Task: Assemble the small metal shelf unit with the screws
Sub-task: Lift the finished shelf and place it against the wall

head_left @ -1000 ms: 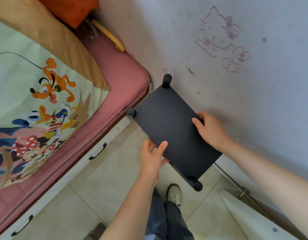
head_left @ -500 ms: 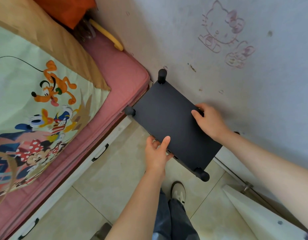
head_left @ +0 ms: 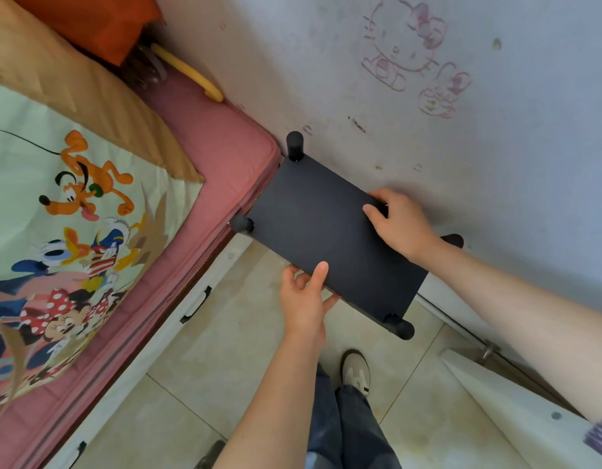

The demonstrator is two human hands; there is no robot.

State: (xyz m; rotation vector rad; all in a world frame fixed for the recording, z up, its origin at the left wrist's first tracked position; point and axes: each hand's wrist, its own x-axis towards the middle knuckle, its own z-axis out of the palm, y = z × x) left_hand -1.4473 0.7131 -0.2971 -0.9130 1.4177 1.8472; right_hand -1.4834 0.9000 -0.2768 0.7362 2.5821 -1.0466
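Between both hands — black shelf (head_left: pixel 330 228)

matt black shelf panel (head_left: pixel 330 228); scuffed painted wall (head_left: pixel 495 170); printed cloth sheet (head_left: pixel 56 214)

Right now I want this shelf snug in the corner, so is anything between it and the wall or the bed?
Nothing visible: the shelf, held by the left hand and right hand, already sits against the bed and wall.

One head-worn wide-angle view looks steeply down from above, close over the black shelf (head_left: pixel 330 231), facing the wall (head_left: pixel 428 137), with the bed (head_left: pixel 204 137) at left and tiled floor (head_left: pixel 225 360) below
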